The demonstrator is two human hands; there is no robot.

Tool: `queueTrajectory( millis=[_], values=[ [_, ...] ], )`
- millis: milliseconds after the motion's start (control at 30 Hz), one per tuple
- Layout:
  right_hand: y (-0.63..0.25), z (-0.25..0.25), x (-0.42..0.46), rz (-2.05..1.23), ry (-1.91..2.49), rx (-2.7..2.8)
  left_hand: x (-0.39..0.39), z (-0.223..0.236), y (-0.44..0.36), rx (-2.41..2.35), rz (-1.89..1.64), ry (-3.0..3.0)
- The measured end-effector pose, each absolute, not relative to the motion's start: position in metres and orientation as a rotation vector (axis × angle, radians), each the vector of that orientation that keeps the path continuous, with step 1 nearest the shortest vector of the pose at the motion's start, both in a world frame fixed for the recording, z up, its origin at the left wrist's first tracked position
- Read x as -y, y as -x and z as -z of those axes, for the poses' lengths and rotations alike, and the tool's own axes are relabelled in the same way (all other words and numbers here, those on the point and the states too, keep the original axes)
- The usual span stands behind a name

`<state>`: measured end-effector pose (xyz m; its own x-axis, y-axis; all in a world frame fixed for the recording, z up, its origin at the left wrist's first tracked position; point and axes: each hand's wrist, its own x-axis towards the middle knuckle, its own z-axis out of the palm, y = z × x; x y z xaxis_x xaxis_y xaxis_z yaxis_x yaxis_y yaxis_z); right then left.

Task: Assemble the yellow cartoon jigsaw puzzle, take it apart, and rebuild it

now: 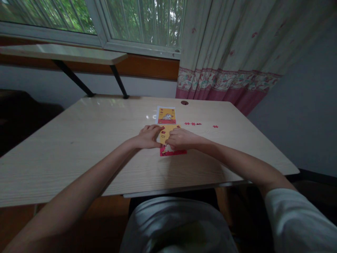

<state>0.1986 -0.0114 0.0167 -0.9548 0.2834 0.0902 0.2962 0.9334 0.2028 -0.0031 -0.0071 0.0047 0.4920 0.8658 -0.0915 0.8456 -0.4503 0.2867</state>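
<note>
A jigsaw puzzle [170, 153], yellow above and red-pink below with a white animal figure, lies on the table under my hands. Along its left edge rests my left hand [148, 136], thumb and fingers apart in a C shape. My right hand [181, 138] is over the right half of the puzzle, its fingers curled together and down on the surface; whatever they pinch is hidden. Just beyond lies a picture sheet [167, 115] with a similar yellow and red design and a white animal. Loose red puzzle pieces [193, 123] lie to the right of it.
One more red piece [215, 126] lies farther right on the pale wooden table [105, 123]. A raised shelf [79, 54] on black legs stands at the back left. A cable hole [184, 102] is near the back edge, below a curtain [210, 77].
</note>
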Motion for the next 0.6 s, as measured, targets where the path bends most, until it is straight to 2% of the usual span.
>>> queueTrajectory(
  millis=[200, 333, 467, 600],
  values=[
    [-0.211, -0.005, 0.004, -0.070, 0.573, 2.664, 0.008, -0.006, 0.005, -1.421, -0.134, -2.431],
    [-0.232, -0.004, 0.005, -0.326, 0.619, 2.427, 0.008, -0.011, 0.007, -1.318, -0.323, -2.419],
    [-0.245, 0.002, 0.014, -0.435, 0.747, 2.251, 0.009, -0.012, 0.001, -1.112, -0.626, -2.269],
    [-0.242, 0.005, 0.022, -0.393, 0.695, 2.176, 0.016, -0.006, -0.013, -0.936, -0.616, -1.972]
  ],
)
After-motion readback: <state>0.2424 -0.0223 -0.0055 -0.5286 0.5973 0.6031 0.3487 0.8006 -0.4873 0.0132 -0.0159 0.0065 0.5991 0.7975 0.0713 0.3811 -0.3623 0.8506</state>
